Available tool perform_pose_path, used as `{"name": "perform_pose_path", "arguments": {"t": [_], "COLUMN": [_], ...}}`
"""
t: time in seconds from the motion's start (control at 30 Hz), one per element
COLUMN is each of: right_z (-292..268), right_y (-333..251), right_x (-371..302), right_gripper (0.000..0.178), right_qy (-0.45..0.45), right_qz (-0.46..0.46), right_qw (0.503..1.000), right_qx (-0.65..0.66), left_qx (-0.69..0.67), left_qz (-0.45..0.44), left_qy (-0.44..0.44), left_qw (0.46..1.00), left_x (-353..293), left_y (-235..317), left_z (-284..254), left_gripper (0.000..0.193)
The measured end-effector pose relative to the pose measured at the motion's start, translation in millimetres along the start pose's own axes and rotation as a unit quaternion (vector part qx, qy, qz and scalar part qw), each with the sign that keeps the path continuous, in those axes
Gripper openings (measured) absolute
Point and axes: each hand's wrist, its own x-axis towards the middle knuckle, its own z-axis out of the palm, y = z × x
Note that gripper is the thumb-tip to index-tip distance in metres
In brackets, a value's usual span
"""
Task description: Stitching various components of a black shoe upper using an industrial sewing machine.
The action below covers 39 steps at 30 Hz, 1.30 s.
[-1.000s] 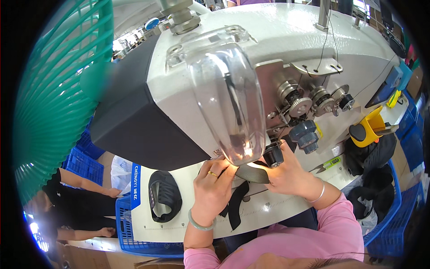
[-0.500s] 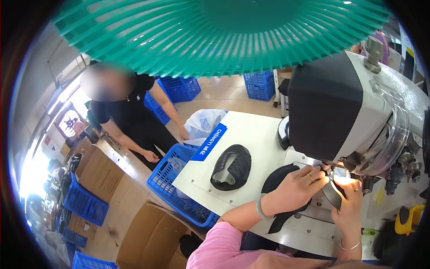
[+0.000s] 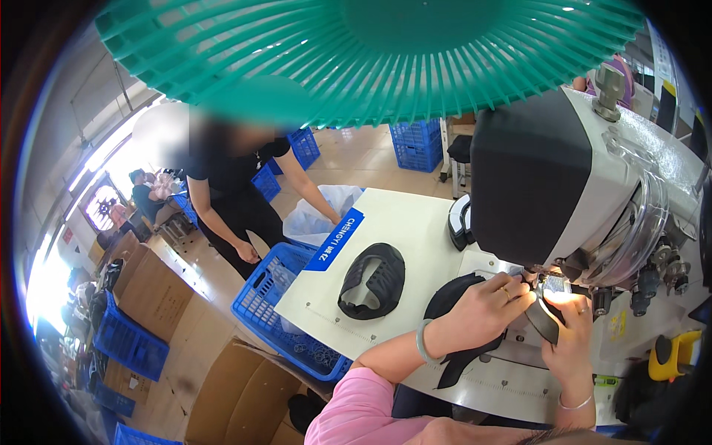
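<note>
Both my hands are at the lit needle area of a large sewing machine (image 3: 534, 178). My left hand (image 3: 482, 315) has thumb and fingers pinched on the edge of a dark curved shoe piece (image 3: 543, 320), close to the needle. My right hand (image 3: 569, 334) grips the same piece from the other side, fingers by the presser foot. Black material (image 3: 449, 297) spreads on the table under and beside my left hand, partly hidden by it. Farther left on the white table lies a black shoe upper (image 3: 373, 282), ring-shaped with an opening in its middle.
A blue basket (image 3: 256, 297) stands against the table's left edge, near an open cardboard box (image 3: 237, 393). Across from me a person in black (image 3: 230, 185) reaches into a white-lined bin (image 3: 315, 215). A green slatted cover (image 3: 371, 67) hangs overhead. A yellow-handled tool (image 3: 673, 356) is at the right.
The person across has leaned in, one hand now at the lined bin. My view has shifted slightly. My hands stay at the needle, still holding the shoe piece.
</note>
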Motion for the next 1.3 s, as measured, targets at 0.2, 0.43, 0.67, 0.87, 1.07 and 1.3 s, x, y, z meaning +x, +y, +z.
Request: {"name": "perform_pose_path", "arguments": {"t": [0.2,0.43,0.67,0.87,1.07,1.3], "right_z": [0.4,1.7,3.8,0.1,0.3,-0.2], "right_y": [-0.4,1.3,3.8,1.9,-0.4,-4.8], "right_x": [-2.4,-2.5,1.1,0.3,-0.2,0.5], "right_gripper": [0.026,0.023,0.023,0.025,0.029,0.028], "right_qy": [-0.004,0.002,0.005,0.0,-0.012,-0.011], "right_qz": [-0.004,-0.017,-0.025,-0.025,-0.016,-0.015], "right_qw": [1.0,1.0,1.0,1.0,1.0,1.0], "right_qx": [-0.004,-0.007,-0.013,-0.007,-0.006,-0.009], "left_qx": [0.0,0.004,0.005,0.01,0.014,0.018], "left_qz": [-0.004,-0.007,-0.011,-0.002,0.011,0.022], "left_qy": [0.0,-0.007,0.001,0.007,0.023,0.04], "left_qw": [1.0,1.0,1.0,1.0,1.0,0.999], "left_x": [-3.7,-4.3,-4.8,-4.1,-4.6,-4.5], "left_y": [0.9,3.0,1.1,2.9,1.3,0.4], "left_z": [-0.3,-1.3,1.7,1.9,1.1,-0.2], "left_gripper": [0.033,0.032,0.034,0.035,0.035,0.035]}}
